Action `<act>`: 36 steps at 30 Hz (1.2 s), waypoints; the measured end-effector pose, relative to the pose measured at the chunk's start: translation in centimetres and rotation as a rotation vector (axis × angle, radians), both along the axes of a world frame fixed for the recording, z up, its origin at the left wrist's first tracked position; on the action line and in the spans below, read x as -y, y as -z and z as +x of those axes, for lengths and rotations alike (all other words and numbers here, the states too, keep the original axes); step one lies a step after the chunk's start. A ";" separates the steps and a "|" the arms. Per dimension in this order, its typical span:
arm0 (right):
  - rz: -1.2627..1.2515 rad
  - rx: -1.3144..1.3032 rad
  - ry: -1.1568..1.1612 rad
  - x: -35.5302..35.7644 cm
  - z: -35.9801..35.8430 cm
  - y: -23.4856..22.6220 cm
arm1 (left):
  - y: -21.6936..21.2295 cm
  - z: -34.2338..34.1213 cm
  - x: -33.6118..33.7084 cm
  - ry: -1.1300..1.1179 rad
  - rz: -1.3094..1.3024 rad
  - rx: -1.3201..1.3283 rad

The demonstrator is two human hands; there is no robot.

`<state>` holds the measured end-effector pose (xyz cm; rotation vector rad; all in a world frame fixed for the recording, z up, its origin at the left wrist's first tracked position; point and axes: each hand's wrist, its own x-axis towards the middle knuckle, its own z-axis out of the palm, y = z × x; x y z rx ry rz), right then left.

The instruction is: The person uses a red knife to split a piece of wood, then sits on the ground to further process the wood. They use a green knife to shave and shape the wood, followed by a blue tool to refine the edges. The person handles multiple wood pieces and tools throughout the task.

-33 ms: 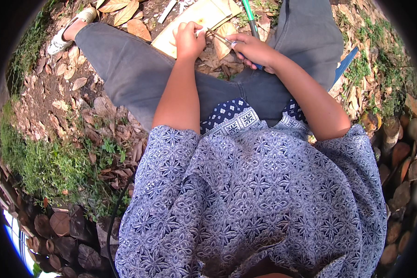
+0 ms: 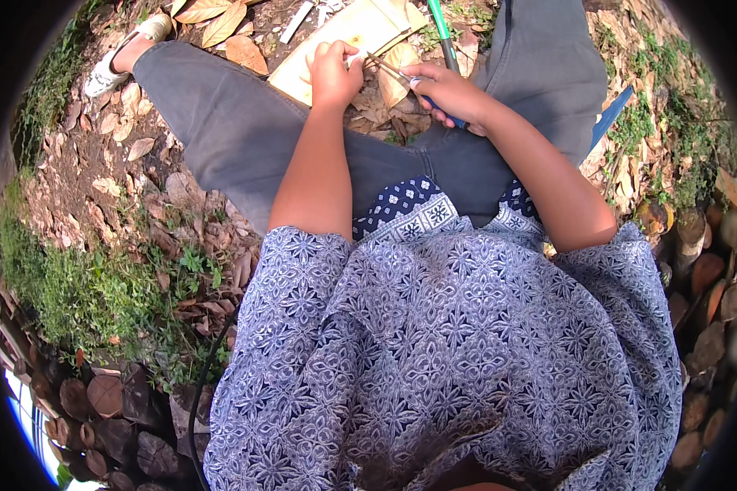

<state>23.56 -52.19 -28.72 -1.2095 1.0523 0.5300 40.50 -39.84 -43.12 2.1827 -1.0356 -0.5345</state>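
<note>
My right hand (image 2: 450, 96) is closed round a blue-handled tool (image 2: 391, 69) with a slim metal shaft. Its shaft points left, and the tip ends close to the fingers of my left hand (image 2: 334, 75). Those fingers are bent and pinch a small whitish piece (image 2: 354, 59), mostly hidden by the hand. Under and beyond my left hand lies a pale wooden board (image 2: 360, 29) on the ground between my legs. Whether the tool's tip touches the whitish piece I cannot tell.
A green and black handle (image 2: 442, 31) lies just right of the board. A thin pale strip (image 2: 296, 22) and large dry leaves (image 2: 223, 24) are to its left. A blue flat object (image 2: 611, 114) shows beside my right leg. Cut logs (image 2: 106, 396) are stacked behind me.
Almost nothing differs. Both my hands sit very slightly lower in the picture, with the same grips.
</note>
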 end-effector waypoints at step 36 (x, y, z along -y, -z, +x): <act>0.003 -0.055 -0.060 1.2 2.0 -1.2 | -0.4 0.0 0.2 -0.006 0.018 0.028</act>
